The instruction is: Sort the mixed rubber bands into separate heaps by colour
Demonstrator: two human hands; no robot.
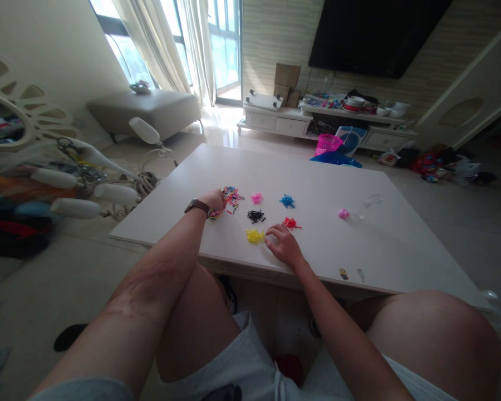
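My left hand (212, 199), with a watch on its wrist, is at the left edge of a pile of mixed-colour small bands (232, 196). Its fingertips are hidden, so what they hold does not show. My right hand (284, 244) rests beside a yellow pile (254, 236), fingers bent and apart from the thumb, nothing visible between them. Just beyond its knuckles lies a red pile (291, 223). A black pile (256, 216), a pink pile (256, 197) and a blue pile (288, 201) lie farther back. The pieces look like small rubber bands.
On the right of the white table (325, 184) are a pink object (343, 214) and a clear container (373, 200). A small yellow figure piece (343, 274) and a clear piece (360, 274) lie near the front edge. A lamp (108, 193) stands beyond the left edge.
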